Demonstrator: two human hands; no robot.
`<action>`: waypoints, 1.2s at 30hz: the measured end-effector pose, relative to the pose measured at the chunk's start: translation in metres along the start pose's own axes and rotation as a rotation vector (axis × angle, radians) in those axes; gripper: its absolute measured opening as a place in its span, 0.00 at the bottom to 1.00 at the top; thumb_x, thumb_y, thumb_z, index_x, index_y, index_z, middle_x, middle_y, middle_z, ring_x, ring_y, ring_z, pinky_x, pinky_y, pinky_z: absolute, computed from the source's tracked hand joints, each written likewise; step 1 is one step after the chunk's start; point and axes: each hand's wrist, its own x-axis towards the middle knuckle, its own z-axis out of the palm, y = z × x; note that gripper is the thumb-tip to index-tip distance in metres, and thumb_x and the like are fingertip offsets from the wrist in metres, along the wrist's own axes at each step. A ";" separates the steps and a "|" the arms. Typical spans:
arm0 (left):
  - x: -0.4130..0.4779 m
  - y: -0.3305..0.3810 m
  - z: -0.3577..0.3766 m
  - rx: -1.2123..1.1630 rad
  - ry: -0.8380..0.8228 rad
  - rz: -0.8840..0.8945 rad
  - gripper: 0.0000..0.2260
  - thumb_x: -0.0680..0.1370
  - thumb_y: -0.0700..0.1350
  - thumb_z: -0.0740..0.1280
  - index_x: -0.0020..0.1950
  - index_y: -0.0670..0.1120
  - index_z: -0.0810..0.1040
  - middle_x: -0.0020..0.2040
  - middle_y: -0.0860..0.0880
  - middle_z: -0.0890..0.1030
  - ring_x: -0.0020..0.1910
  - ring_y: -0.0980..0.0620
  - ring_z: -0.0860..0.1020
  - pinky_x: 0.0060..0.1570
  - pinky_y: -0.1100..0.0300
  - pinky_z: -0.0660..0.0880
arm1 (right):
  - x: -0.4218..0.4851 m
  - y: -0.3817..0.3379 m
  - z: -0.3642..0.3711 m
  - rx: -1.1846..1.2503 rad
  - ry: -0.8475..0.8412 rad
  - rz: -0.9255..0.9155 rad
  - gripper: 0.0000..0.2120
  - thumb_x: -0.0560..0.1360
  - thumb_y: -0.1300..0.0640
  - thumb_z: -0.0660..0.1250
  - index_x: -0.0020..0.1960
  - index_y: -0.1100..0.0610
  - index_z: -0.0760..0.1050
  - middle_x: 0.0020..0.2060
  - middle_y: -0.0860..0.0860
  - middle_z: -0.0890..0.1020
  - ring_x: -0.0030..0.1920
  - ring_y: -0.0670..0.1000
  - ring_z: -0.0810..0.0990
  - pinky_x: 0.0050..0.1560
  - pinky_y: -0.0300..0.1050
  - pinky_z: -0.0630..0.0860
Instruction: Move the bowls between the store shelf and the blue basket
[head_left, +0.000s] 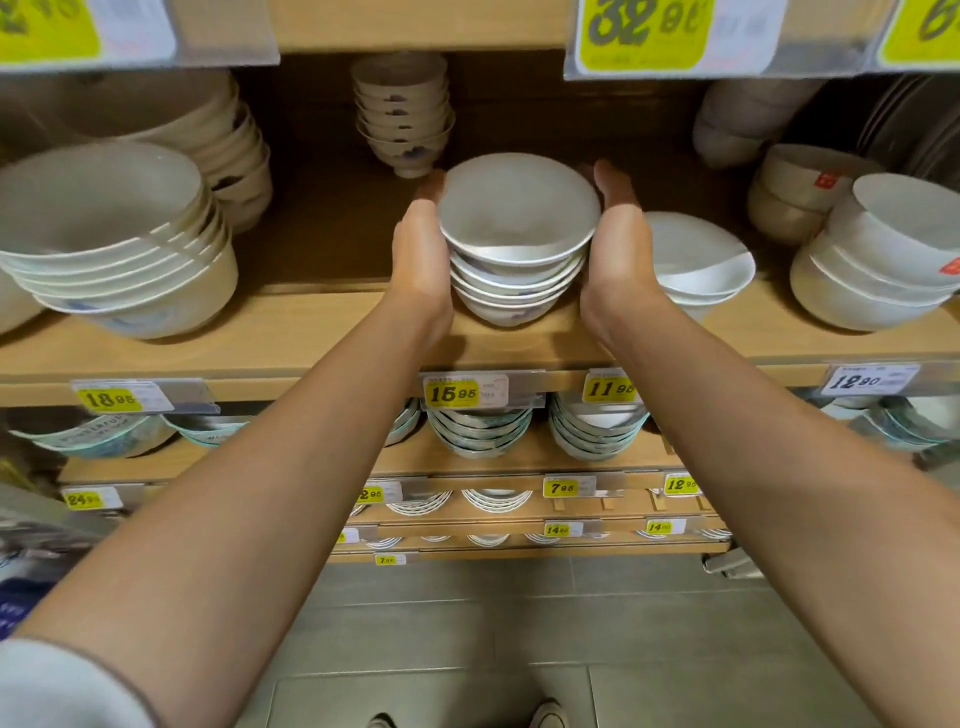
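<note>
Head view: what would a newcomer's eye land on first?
The stack of white ceramic bowls at the middle of the light wooden shelf, pressed between the left hand and right hand. Next, the stack of large cream bowls at the left, and yellow price tags below.

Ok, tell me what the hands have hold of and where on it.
A stack of white bowls, clamped between both hands: the left hand presses its left side, the right hand its right side, just below the top rim.
</note>
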 end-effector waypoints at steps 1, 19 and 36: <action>-0.004 0.003 -0.001 0.003 -0.007 0.008 0.18 0.79 0.51 0.56 0.57 0.44 0.81 0.52 0.45 0.85 0.53 0.45 0.82 0.59 0.46 0.77 | -0.002 -0.002 -0.001 -0.023 0.001 -0.016 0.15 0.77 0.48 0.63 0.60 0.53 0.77 0.52 0.51 0.84 0.52 0.51 0.82 0.61 0.49 0.76; -0.145 0.067 -0.113 -0.044 0.194 -0.024 0.19 0.81 0.56 0.54 0.57 0.47 0.79 0.58 0.48 0.82 0.59 0.51 0.78 0.57 0.52 0.70 | -0.120 -0.028 -0.024 -0.099 0.000 -0.080 0.07 0.79 0.56 0.59 0.51 0.49 0.75 0.49 0.48 0.81 0.52 0.47 0.80 0.51 0.40 0.74; -0.345 0.140 -0.451 -0.172 0.671 0.063 0.14 0.82 0.48 0.53 0.49 0.44 0.76 0.45 0.45 0.80 0.39 0.51 0.76 0.39 0.59 0.69 | -0.348 0.117 0.234 -0.279 -0.698 0.274 0.07 0.80 0.59 0.60 0.49 0.56 0.78 0.44 0.55 0.84 0.42 0.50 0.83 0.39 0.39 0.80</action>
